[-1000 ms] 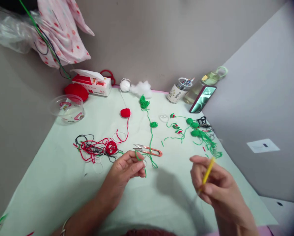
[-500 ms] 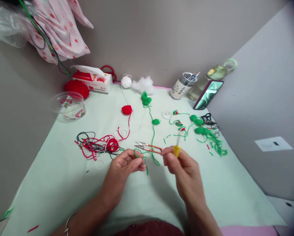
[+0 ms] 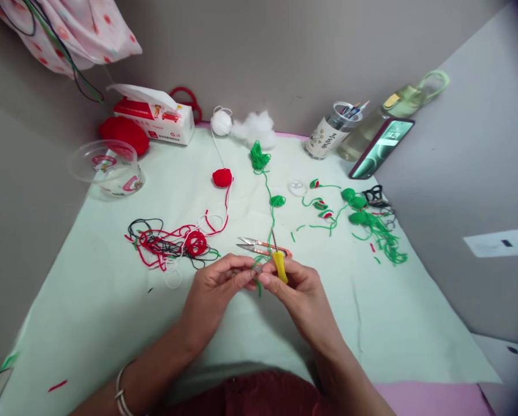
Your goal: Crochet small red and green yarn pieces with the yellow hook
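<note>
My left hand point(image 3: 224, 281) pinches green yarn point(image 3: 259, 263) between thumb and fingers, close above the table. A crochet hook with a yellow handle point(image 3: 280, 267) is held in my right hand point(image 3: 300, 289), its thin metal shaft pointing up and away. The fingertips of both hands meet around the yarn, and what lies between them is mostly hidden. From there the strand runs up past a small green ball point(image 3: 278, 200) to a green yarn bundle point(image 3: 259, 156). Just beyond my fingers, orange-handled thread snips point(image 3: 259, 245) lie partly under the strand.
Tangled red, black and white yarn point(image 3: 167, 245) lies left, below a red yarn ball point(image 3: 222, 177). Small green-and-red crocheted pieces point(image 3: 320, 204) and green yarn point(image 3: 384, 237) are at right. Behind stand a clear tub point(image 3: 120, 173), tissue pack point(image 3: 155, 118), pen cup point(image 3: 332, 130), phone point(image 3: 382, 149) and bottle point(image 3: 397, 104).
My right hand has come left with the crochet hook, and its fingertips now meet those of my left hand at the green yarn. The camera view has shifted slightly.
</note>
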`<state>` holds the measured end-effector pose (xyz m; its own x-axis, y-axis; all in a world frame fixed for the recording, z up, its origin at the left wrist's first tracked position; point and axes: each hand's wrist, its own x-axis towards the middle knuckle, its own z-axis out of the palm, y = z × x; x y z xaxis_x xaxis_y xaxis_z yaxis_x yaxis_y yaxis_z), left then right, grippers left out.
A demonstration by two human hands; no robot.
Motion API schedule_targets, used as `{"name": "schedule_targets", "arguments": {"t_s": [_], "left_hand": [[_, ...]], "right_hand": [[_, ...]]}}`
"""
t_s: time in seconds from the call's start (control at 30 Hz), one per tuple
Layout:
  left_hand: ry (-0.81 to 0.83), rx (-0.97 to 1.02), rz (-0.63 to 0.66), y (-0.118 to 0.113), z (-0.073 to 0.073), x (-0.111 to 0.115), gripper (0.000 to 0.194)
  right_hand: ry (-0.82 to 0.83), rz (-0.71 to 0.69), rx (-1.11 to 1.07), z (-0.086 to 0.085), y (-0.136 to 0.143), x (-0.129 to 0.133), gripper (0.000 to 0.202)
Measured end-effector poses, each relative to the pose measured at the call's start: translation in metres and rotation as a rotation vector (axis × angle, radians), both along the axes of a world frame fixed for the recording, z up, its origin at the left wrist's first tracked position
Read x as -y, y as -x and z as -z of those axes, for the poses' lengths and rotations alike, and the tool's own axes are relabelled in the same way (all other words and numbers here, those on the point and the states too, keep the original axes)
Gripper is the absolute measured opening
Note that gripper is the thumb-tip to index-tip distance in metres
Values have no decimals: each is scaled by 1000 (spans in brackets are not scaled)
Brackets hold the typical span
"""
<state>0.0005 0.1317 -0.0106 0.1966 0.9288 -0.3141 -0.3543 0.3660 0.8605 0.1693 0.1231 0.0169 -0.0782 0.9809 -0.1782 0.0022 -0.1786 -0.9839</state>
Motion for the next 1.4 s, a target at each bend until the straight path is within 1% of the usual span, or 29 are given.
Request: {"name": "schedule_targets", "arguments": {"t_s": [0.13,0.27,0.37,0.43,0.5,0.57,0.63,0.73,0.83,0.9,0.93,1.0,1.13,1.23,1.3,1.4], "left_hand": [[-27,-61,-18,-3,0,4,23],[-91,-160,-35,-3,-5,8,29],[-120,-209,-51,-1,-7,10,24],[-102,-192,-68,0,-6,9,16],[-68,-141,-76,1,-4,7,13],[-37,-97,-71,2,-1,6,16],[-23,-86,-64,3,1,5,20],[-34,-101,-59,3,1,5,21],[-45,-115,-61,3,-1,7,20],[-42,-121,-66,2,-3,8,19],[-39,-123,-64,2,-4,8,20],[-39,-119,-50,2,-5,9,20],[-59,-117,-5,2,-7,9,18],[-71,-117,17,3,-7,9,16],[-72,-101,26,3,-7,10,15],[-65,-56,44,3,-7,10,15]], "right_hand": [[-32,93,73,3,6,2,22],[-39,163,139,7,9,5,24],[-50,153,162,9,11,6,24],[-79,118,179,9,10,5,24],[-115,100,187,9,6,5,27],[-158,131,170,7,-3,6,36],[-209,192,151,6,-12,8,45],[-292,241,116,3,-18,16,48],[-411,216,115,1,-12,23,33],[-500,201,172,0,-5,26,20],[-535,193,205,0,-3,26,16],[-579,172,263,0,0,27,16],[-619,126,356,1,-1,25,19],[-640,111,373,0,-2,24,20],[-615,93,358,-1,-2,22,20],[-527,75,329,0,-2,22,20]]}}
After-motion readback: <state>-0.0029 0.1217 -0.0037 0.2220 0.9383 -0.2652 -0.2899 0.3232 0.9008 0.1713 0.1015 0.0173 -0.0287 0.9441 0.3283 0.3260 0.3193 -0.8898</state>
